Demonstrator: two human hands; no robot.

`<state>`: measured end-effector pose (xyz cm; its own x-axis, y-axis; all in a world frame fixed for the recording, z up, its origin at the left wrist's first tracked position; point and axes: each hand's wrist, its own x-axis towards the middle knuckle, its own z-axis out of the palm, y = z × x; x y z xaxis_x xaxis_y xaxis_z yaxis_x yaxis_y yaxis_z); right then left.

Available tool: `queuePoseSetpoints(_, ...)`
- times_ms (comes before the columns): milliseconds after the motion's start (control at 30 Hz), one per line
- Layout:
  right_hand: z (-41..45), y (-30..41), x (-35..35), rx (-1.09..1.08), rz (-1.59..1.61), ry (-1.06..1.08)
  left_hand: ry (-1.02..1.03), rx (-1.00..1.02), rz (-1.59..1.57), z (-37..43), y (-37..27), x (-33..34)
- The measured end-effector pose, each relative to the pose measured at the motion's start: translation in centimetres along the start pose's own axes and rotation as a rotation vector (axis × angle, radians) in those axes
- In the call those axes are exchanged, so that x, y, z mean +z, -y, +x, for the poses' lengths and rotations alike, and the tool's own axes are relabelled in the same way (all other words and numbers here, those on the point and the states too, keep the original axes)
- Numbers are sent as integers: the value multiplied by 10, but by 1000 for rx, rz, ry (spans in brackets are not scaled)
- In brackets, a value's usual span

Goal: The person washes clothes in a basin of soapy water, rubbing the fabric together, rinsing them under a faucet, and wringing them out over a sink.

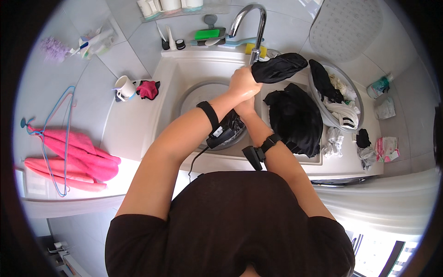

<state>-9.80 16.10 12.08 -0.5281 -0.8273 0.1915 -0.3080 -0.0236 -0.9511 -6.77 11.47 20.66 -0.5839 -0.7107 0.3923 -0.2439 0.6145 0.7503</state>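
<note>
My left hand [245,82] is closed around a bunched black cloth [280,68], whose loose end sticks out to the right in front of the faucet. Just below it, my right hand [245,105] crosses under the left wrist. Its fingers are hidden, so its grip is not visible. Both hands are above the sink [169,90], at the right side of a round grey basin [193,93]. Wet dark fabric [232,121] shows in the basin, partly covered by my left forearm. A heap of black clothing [294,117] lies on the sink's right-hand section.
A grey tub [360,104] of black and white laundry stands at the right. The chrome faucet [263,24] arches behind my hands. White cloths [333,142] lie on the counter. A mug [125,87] and pink cloth [148,90] sit left; pink towels [79,152] hang beside a hanger [52,162].
</note>
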Motion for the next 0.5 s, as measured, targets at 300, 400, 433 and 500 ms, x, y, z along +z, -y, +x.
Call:
queuePoseSetpoints(300, 5, -21, 8, -508, -611, -300, 249, 123, 59, -13, 22, -14)
queuePoseSetpoints(400, 7, 18, -10, -158, 38, -115, 294, 283, -403, -29, 53, -35)
queuePoseSetpoints(433, 7, 32, -13, -39, 257, -46, 290, 281, -396, -39, 70, -39)
queuePoseSetpoints(500, 12, 56, -21, 192, 521, -30, 313, 236, -281, -53, 87, -36)
